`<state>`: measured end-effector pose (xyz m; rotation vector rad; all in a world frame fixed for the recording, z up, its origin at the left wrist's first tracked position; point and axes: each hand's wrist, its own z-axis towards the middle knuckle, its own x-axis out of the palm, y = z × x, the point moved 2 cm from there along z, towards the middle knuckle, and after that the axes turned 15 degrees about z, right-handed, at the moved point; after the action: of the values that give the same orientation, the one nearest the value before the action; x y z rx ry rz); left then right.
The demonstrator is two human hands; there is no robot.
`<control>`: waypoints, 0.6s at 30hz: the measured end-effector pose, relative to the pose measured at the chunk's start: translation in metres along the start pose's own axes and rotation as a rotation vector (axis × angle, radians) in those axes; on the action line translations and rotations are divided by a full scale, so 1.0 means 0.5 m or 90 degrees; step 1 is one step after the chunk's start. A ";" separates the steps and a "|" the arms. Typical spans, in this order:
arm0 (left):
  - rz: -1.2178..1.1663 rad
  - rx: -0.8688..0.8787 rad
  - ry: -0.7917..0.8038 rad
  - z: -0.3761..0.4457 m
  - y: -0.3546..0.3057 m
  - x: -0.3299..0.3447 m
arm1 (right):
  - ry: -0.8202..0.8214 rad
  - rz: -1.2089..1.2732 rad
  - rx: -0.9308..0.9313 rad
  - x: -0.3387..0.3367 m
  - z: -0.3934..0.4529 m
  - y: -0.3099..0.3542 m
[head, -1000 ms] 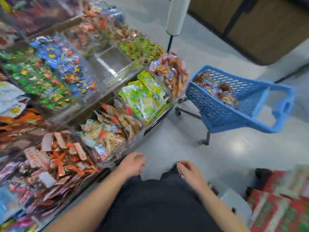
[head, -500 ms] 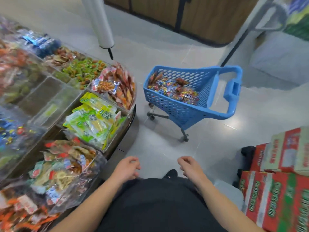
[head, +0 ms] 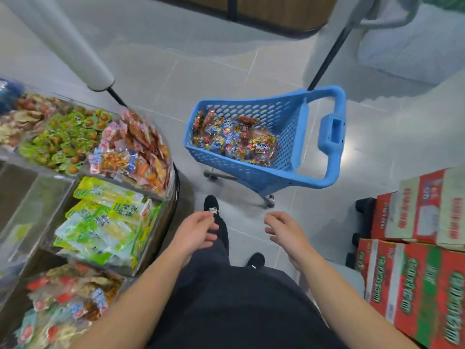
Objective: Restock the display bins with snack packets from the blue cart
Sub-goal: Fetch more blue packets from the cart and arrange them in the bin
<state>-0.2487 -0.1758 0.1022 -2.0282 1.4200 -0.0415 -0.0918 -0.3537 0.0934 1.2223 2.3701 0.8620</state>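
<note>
Two empty hands, left and right, fingers loosely curled; blue cart of snack packets at 12 o'clock; display bins at 9.

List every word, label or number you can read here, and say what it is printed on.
None can be read.
Red and green cartons: large printed characters, too blurred.
Upper carton: red print, blurred.
Green packets in the display bin: labels too small.
Snack packets in the blue cart: print too small.
</note>
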 end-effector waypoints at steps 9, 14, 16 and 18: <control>0.029 -0.003 0.073 0.248 -0.193 -0.129 | -0.054 -0.014 0.025 0.091 0.165 0.179; 0.009 -0.030 0.095 0.349 -0.255 -0.176 | -0.092 -0.030 0.025 0.118 0.270 0.256; 0.007 -0.038 0.097 0.382 -0.269 -0.182 | -0.102 -0.063 0.024 0.117 0.320 0.274; -0.002 -0.050 0.100 0.415 -0.278 -0.180 | -0.124 -0.119 0.013 0.109 0.375 0.285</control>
<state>-0.0918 0.0296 0.0415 -2.1307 1.5360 -0.1519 0.0660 -0.1781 0.0426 1.0210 2.2961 0.6308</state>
